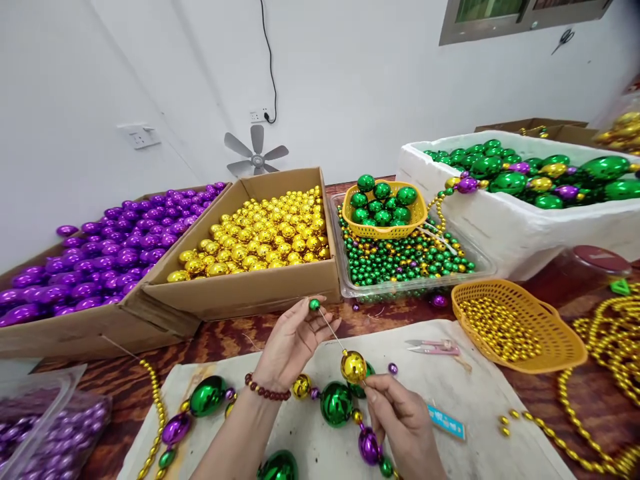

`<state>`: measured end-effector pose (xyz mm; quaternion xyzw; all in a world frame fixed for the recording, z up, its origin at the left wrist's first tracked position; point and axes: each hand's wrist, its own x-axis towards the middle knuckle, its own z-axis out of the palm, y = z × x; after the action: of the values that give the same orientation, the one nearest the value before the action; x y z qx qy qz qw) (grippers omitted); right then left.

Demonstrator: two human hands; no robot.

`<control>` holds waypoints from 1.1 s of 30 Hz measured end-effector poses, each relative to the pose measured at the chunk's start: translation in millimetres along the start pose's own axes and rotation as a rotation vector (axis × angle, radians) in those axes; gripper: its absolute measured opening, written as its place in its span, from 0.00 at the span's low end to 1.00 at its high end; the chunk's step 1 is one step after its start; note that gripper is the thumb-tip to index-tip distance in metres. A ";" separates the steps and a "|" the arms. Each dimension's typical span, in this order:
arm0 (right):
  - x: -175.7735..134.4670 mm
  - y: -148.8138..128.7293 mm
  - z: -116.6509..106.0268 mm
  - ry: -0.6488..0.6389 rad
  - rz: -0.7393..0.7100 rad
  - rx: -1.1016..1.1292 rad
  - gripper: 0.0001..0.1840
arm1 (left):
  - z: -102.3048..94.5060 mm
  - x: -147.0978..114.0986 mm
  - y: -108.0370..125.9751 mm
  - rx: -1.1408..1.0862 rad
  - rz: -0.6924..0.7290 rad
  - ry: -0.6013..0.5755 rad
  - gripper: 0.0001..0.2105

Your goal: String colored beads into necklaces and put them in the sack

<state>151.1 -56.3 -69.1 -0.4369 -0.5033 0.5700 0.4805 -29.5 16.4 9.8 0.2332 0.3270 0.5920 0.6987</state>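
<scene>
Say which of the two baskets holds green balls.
The farther basket, at the back of the clear bead tray: big green balls fill it. The nearer basket, at right, holds small gold beads.

Grey fan [257, 160] below wall socket [257, 117]

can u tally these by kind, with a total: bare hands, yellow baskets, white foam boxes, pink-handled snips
Left hand and right hand: 2
Yellow baskets: 2
White foam box: 1
Pink-handled snips: 1
Total: 6
</scene>
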 end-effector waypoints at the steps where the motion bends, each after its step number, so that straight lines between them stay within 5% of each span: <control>1: 0.2 0.0 -0.2 -0.005 -0.002 -0.009 0.17 | -0.9 -0.2 -0.1 0.000 -0.004 -0.005 0.10; 25: 7.0 2.7 1.0 -0.033 0.040 -0.037 0.14 | -17.1 4.5 -11.9 0.095 0.013 0.048 0.07; 33: 38.5 7.5 4.6 0.018 0.034 -0.075 0.34 | 7.6 0.1 -60.4 0.117 0.012 -0.027 0.09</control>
<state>139.7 -19.2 -76.6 -0.4683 -0.5125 0.5548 0.4585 16.8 5.5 -28.2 0.2835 0.3501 0.5731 0.6846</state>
